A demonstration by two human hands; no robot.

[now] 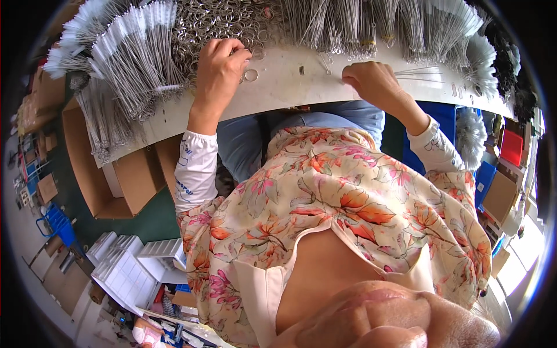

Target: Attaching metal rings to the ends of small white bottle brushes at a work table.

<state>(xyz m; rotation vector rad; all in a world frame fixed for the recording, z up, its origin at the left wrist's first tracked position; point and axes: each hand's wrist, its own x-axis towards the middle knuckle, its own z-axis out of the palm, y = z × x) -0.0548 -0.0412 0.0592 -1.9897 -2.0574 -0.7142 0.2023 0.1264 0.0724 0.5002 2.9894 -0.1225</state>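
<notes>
My left hand [221, 65] is bent over the near edge of a heap of split metal rings [217, 23], its fingers curled together. What they pinch, if anything, is hidden. A loose ring [251, 75] lies beside its fingertips. To the right, my right hand [371, 80] is just above the white tabletop [290, 75], fingers drawn together and pointing left; whatever is in them cannot be made out. Several thin wire stems [419, 73] stick out to the right from behind that hand. A small wire piece with a looped end [327, 67] lies left of it.
Bundles of wire-stemmed brushes with white bristles [136, 49] crowd the table's left side. More wire bundles [348, 26] line the far right, with black brushes [510, 69] at the edge. Cardboard boxes [110, 174] stand below left; a blue bin [432, 139] is below right.
</notes>
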